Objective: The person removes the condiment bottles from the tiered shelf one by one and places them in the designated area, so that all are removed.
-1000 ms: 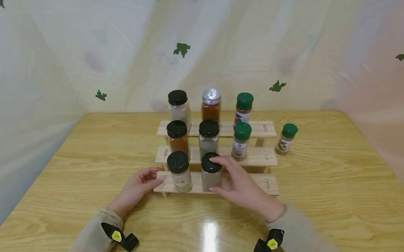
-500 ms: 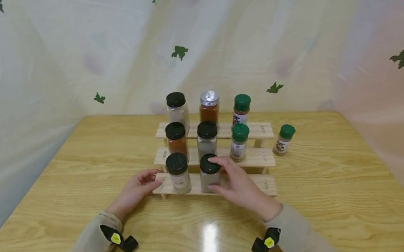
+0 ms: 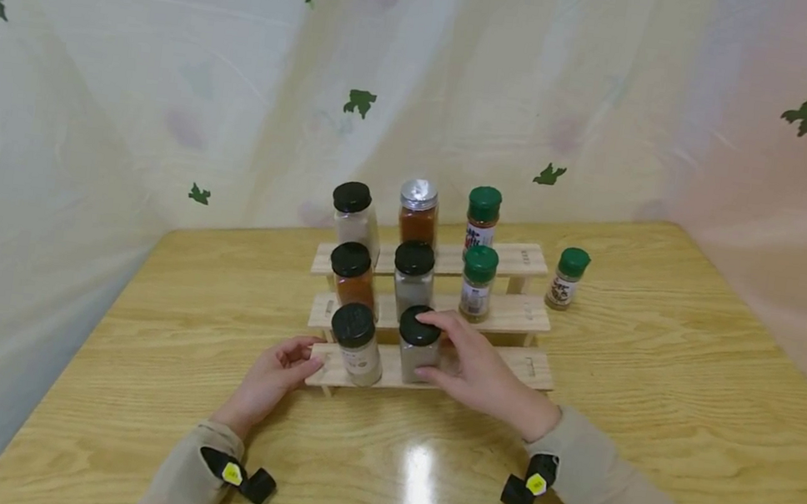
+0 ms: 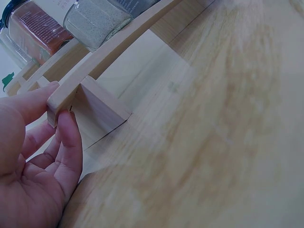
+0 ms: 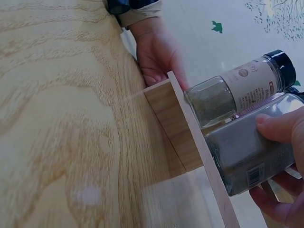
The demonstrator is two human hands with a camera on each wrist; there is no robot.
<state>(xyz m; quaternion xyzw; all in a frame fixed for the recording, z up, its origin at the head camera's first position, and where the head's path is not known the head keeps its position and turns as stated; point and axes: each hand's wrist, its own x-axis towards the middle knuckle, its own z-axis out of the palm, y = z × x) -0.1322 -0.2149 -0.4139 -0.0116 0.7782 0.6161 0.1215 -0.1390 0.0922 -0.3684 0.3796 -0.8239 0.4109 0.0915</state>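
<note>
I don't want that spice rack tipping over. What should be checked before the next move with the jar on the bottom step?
1. Right hand grips the black-capped jar: ok.
2. Jar upright on the bottom step: ok.
3. Left hand pinches the step's left end, steadying the rack: ok.
4. Neighbouring jar stands apart from the held one: ok.
5. Jars on the upper steps upright: ok.
6. Jar cap tight: cannot tell.
</note>
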